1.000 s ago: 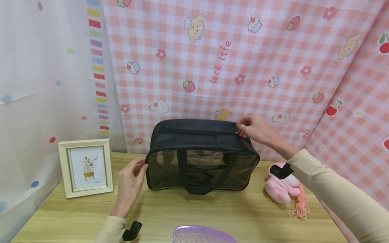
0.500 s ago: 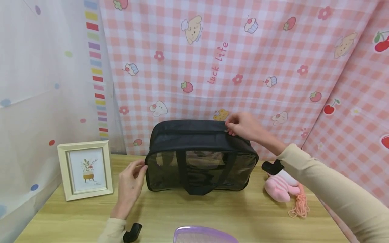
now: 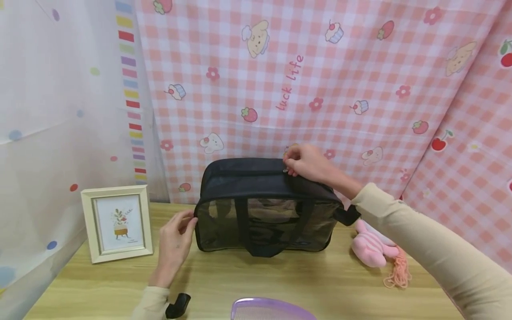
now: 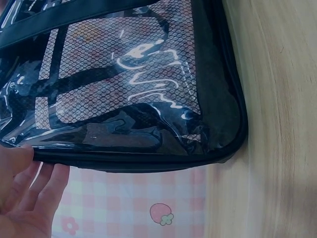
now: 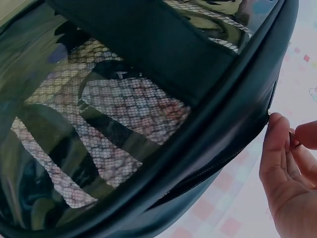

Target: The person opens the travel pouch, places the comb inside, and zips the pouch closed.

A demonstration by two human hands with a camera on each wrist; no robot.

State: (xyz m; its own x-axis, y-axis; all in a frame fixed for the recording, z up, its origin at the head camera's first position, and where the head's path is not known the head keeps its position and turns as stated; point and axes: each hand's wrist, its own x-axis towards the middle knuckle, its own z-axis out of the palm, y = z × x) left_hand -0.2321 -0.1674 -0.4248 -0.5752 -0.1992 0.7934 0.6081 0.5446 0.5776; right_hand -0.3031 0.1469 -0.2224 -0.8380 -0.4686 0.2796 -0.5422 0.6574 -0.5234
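A black bag (image 3: 269, 189) with see-through front and a hanging strap handle stands upright on the table. My left hand (image 3: 176, 242) pinches its left edge, thumb in front and fingers behind; in the left wrist view the hand (image 4: 29, 198) grips the dark piped rim. Atop the bag, right of its middle, my right hand (image 3: 310, 164) pinches the small metal zipper pull (image 3: 286, 170). From the right wrist, that hand (image 5: 292, 168) has the pull between thumb and fingers, and a dark gap (image 5: 198, 184) shows along the zipper. White mesh (image 5: 119, 104) is visible through the clear panel.
A cream picture frame (image 3: 118, 224) stands left of the bag. A pink plush toy (image 3: 370, 246) with orange yarn strands lies at right, partly behind the right sleeve. A purple comb (image 3: 272, 307) lies at the front edge. A checked cloth (image 3: 240, 80) hangs close behind the bag.
My right hand has slid left along the top of the bag with the zipper pull. The left hand stays at the bag's left edge, and the bag stands where it was.
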